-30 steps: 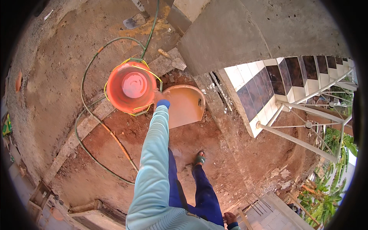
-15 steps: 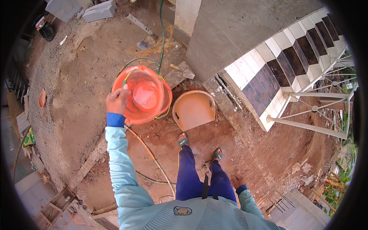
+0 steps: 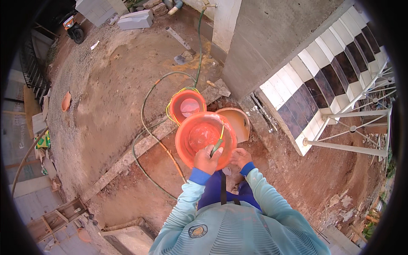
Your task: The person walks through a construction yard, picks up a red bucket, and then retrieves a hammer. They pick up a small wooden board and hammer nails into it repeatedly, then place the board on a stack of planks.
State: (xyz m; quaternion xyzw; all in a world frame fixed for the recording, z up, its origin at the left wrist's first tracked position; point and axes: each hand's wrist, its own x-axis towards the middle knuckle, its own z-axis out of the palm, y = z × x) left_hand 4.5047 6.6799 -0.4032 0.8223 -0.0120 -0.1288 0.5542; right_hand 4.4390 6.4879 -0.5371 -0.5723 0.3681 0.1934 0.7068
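Note:
My left hand is closed on the green grip of the handle of an orange bucket, which hangs in front of my legs with its mouth facing up. The inside of this bucket looks wet and reddish. My right hand is at the bucket's right rim with its fingers loosely bent and apart; whether they touch the rim is hard to see. Just beyond stands a second orange bucket with a yellow handle. A tan tub with one straight side lies partly hidden behind the held bucket.
A green hose loops over the ground at the left. A shovel-like tool lies farther off. Tiled steps with a white metal railing rise at the right beside a concrete wall. A concrete curb crosses the dirt.
My left hand has brought the held bucket rightward and closer to my body, uncovering more of the second bucket. My right hand has come up from beside my thigh to the rim.

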